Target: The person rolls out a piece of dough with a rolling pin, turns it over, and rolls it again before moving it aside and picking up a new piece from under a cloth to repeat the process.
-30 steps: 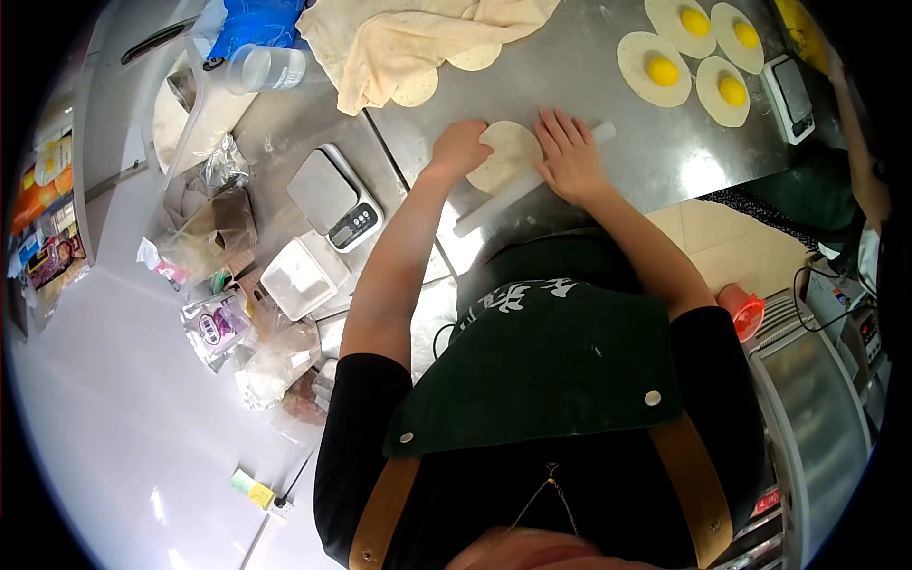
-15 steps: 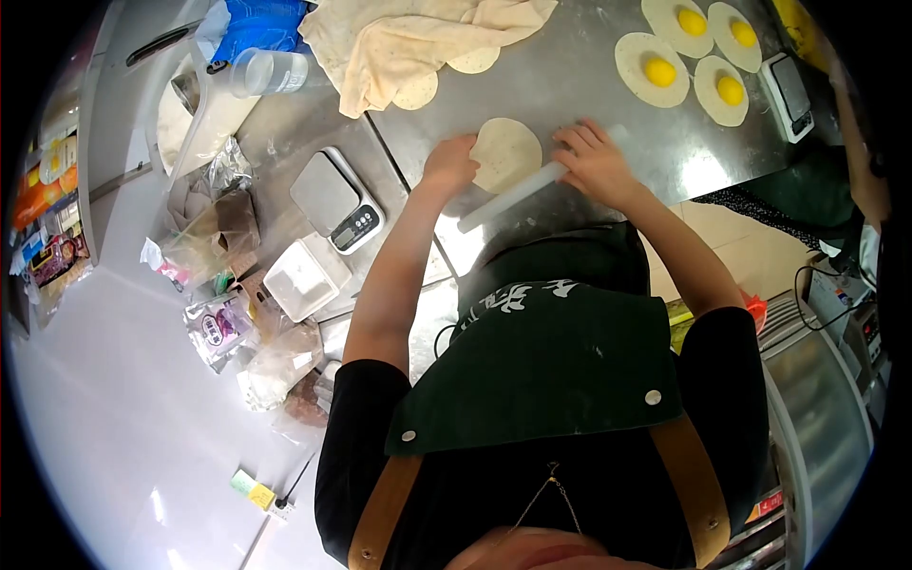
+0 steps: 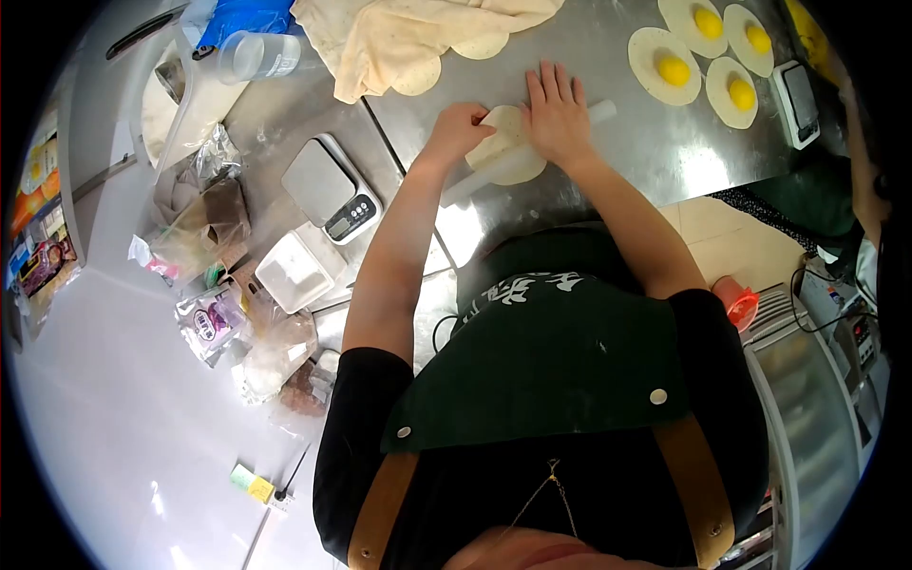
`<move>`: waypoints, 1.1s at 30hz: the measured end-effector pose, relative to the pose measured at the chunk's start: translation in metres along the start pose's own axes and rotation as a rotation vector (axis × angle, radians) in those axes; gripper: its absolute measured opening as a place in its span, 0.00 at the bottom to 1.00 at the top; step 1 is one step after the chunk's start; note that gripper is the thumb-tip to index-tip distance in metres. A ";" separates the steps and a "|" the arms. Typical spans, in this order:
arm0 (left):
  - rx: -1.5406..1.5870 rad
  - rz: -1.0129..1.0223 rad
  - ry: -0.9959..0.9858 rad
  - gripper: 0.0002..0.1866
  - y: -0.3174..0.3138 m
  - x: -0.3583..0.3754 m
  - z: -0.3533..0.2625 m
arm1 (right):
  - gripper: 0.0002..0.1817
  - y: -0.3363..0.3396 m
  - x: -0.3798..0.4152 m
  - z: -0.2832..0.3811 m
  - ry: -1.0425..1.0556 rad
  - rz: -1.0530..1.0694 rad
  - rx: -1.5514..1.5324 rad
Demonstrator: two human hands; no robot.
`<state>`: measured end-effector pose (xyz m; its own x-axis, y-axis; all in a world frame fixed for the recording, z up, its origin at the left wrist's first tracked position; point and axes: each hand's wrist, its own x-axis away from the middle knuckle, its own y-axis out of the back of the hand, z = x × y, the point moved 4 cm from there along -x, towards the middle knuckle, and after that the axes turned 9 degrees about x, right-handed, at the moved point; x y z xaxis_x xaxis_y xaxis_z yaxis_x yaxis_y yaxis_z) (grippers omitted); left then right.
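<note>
A flat round of pale dough [image 3: 505, 122] lies on the steel table in front of me. My left hand [image 3: 460, 133] pinches its left edge between thumb and fingers. Across the dough's lower part runs a white rolling pin [image 3: 498, 169], set at a slant. My right hand [image 3: 559, 123] rests palm down on the pin, its fingers stretched out beyond it. The palm hides the pin's middle and the dough's right side.
Several dough rounds with yellow balls [image 3: 674, 70] lie at the far right, beside a scale [image 3: 796, 104]. A cream cloth [image 3: 399, 43] partly covers other rounds. On the left are another scale [image 3: 332, 188], a white tray [image 3: 293, 271] and a clear plastic cup [image 3: 258, 57].
My right hand has moved left and flattened onto the rolling pin, which has gone from beside the dough to lying across it. My left hand still grips the dough's edge.
</note>
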<state>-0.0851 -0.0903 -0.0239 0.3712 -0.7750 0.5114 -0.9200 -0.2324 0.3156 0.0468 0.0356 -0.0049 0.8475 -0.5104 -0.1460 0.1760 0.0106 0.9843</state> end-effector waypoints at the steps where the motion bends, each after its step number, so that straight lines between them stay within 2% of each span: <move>1: -0.099 0.016 -0.005 0.12 0.001 -0.001 -0.008 | 0.28 0.001 0.003 0.001 0.009 -0.018 -0.026; 3: -0.258 0.024 -0.042 0.12 0.002 -0.007 -0.021 | 0.28 0.001 0.015 -0.004 0.030 -0.069 -0.064; 5: -0.363 0.021 -0.071 0.13 -0.005 -0.005 -0.021 | 0.28 0.001 0.047 -0.014 0.111 0.001 -0.127; 8: -0.492 -0.134 -0.078 0.11 -0.016 0.017 -0.041 | 0.26 0.010 0.092 -0.038 0.270 0.078 -0.203; 11: -0.471 -0.067 -0.147 0.13 -0.021 0.046 -0.067 | 0.23 0.023 0.108 -0.057 0.373 0.166 -0.237; 13: -0.201 -0.046 -0.067 0.14 -0.009 0.058 -0.070 | 0.21 0.038 0.107 -0.065 0.388 0.188 -0.252; 14: -0.064 -0.041 -0.028 0.14 -0.003 0.060 -0.069 | 0.20 0.046 0.104 -0.068 0.384 0.172 -0.257; 17: -0.218 -0.112 -0.006 0.13 -0.004 0.044 -0.019 | 0.20 0.058 0.088 -0.067 0.405 0.173 -0.247; 21: -0.264 -0.065 0.095 0.13 -0.005 0.036 0.002 | 0.18 0.046 0.057 -0.050 0.486 0.151 -0.257; 24: -0.142 -0.061 0.129 0.13 0.000 0.039 0.001 | 0.19 0.030 0.041 -0.039 0.451 0.164 -0.268; 27: 0.067 -0.075 0.089 0.13 -0.003 0.034 0.008 | 0.20 0.012 0.032 -0.024 0.219 -0.025 -0.109; 30: 0.261 -0.093 0.072 0.14 -0.006 0.033 0.014 | 0.23 0.009 0.049 -0.021 0.110 -0.048 -0.083; 33: 0.355 -0.079 0.069 0.14 -0.004 0.028 0.004 | 0.28 0.000 0.064 -0.027 0.116 0.043 -0.064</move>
<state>-0.0714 -0.1131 -0.0142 0.4391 -0.7082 0.5529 -0.8701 -0.4886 0.0651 0.1145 0.0260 -0.0167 0.9065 -0.4054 -0.1182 0.1669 0.0868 0.9821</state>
